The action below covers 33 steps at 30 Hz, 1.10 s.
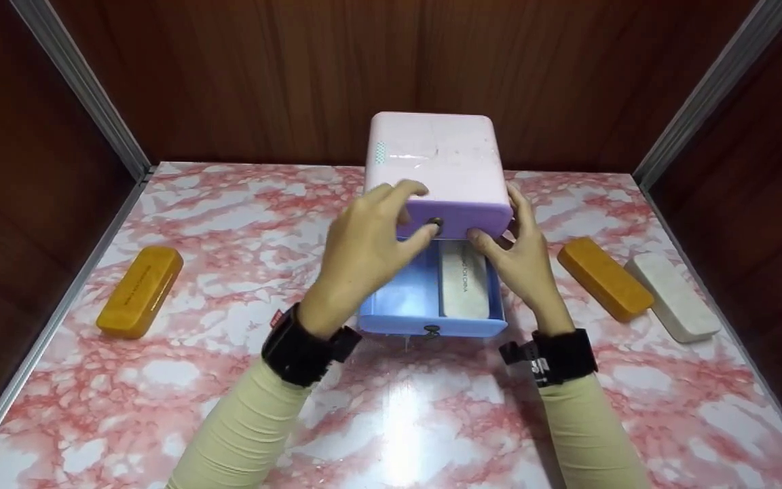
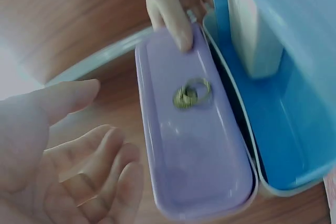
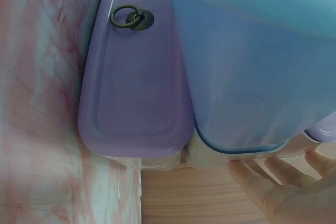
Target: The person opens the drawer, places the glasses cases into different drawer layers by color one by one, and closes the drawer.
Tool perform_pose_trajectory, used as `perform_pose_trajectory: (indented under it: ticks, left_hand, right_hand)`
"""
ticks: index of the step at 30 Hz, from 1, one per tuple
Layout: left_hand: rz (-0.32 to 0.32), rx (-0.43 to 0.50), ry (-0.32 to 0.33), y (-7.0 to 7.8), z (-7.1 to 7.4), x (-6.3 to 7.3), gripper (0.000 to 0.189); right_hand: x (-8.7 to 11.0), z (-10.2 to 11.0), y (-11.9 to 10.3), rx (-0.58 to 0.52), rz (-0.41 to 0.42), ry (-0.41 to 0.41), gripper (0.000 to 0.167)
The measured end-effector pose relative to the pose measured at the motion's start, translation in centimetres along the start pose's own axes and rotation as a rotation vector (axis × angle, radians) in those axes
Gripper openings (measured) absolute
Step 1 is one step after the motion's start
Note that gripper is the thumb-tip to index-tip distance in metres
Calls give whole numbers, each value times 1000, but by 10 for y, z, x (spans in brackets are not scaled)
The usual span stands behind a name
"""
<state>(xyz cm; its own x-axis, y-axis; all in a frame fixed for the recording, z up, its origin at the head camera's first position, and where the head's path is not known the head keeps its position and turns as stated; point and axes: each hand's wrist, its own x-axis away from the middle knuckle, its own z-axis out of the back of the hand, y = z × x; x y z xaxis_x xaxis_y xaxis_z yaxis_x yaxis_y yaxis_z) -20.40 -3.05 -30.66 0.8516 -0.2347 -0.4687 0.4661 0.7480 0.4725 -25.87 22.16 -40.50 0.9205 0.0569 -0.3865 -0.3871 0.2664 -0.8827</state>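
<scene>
A small drawer cabinet (image 1: pixel 435 153) with a pink top stands at the table's centre. Its purple top drawer (image 1: pixel 476 216) is closed, and the blue drawer (image 1: pixel 401 293) below it is pulled out with a white glasses case (image 1: pixel 464 285) inside on the right. Another purple drawer (image 3: pixel 136 87) lies beneath, closed. My left hand (image 1: pixel 367 234) hovers before the top drawer, thumb near its ring pull (image 2: pixel 191 95); the left wrist view shows the hand empty. The right hand (image 1: pixel 525 255) grips the cabinet's right front corner, thumb on the purple front and fingers along the side.
On the left of the marbled table (image 1: pixel 228 285) lies a mustard-yellow glasses case (image 1: pixel 140 292). Another yellow case (image 1: pixel 605 278) and a white case (image 1: pixel 675 297) lie side by side on the right. Wooden panels (image 1: pixel 262 81) enclose the back and sides.
</scene>
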Motion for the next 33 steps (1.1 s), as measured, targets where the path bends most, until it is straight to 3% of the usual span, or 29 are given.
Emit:
perform_pose_trajectory:
  ticks: [6, 10, 21, 27, 33]
  left_hand:
    - [-10, 75, 114, -24, 10, -2, 51]
    - [-29, 125, 143, -41, 8, -4, 58]
    - [69, 212, 114, -86, -16, 0, 74]
    - [93, 345, 67, -97, -29, 2, 84]
    - [89, 510, 60, -102, -39, 1, 84]
  right_hand:
    - [0, 0, 1, -24, 0, -3, 87]
    - [-1, 0, 3, -30, -2, -4, 87]
    - [-2, -1, 0, -11, -8, 0, 87]
    - [-1, 0, 0, -20, -9, 3, 87]
    - [0, 1, 0, -26, -12, 7, 86]
